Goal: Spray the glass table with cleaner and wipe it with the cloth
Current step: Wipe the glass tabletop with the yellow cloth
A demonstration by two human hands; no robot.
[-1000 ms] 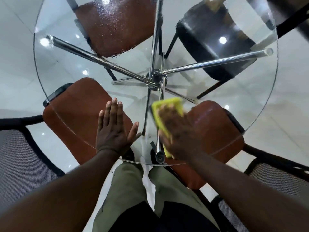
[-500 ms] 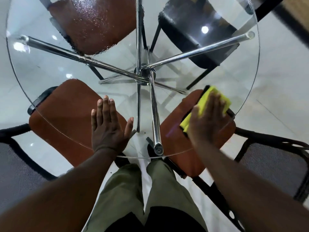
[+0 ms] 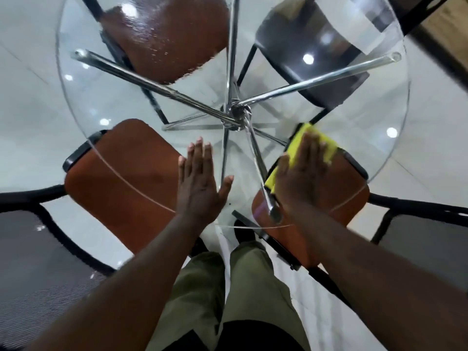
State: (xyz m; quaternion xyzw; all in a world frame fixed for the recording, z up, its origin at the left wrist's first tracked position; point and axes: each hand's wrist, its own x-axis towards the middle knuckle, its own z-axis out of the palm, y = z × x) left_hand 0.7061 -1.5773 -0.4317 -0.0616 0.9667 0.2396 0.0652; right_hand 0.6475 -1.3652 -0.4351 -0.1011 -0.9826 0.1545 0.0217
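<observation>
- The right hand (image 3: 301, 178) lay flat, its fingers straight and close together. It pressed the yellow cloth (image 3: 328, 149) onto the round glass tabletop (image 3: 101, 97), just right of the near chrome leg (image 3: 256, 158) and above the near-right brown chair seat (image 3: 350, 191).
- The left hand (image 3: 200, 186) rested palm-down on the glass near the front rim, fingers straight and thumb spread, holding nothing. The two hands were apart, with the chrome leg between them.
- Compared with the views a second and half a second before, the cloth had swept from beside the leg out toward the right rim, then come partway back. The left hand had kept its place, apparently as a brace.
- We read this as side-to-side wiping strokes under way on the near-right sector.
- Droplets (image 3: 157, 41) lay on the glass over the far brown seat, so we judged that side sprayed but not yet wiped.
- No cleaner bottle was in view.
</observation>
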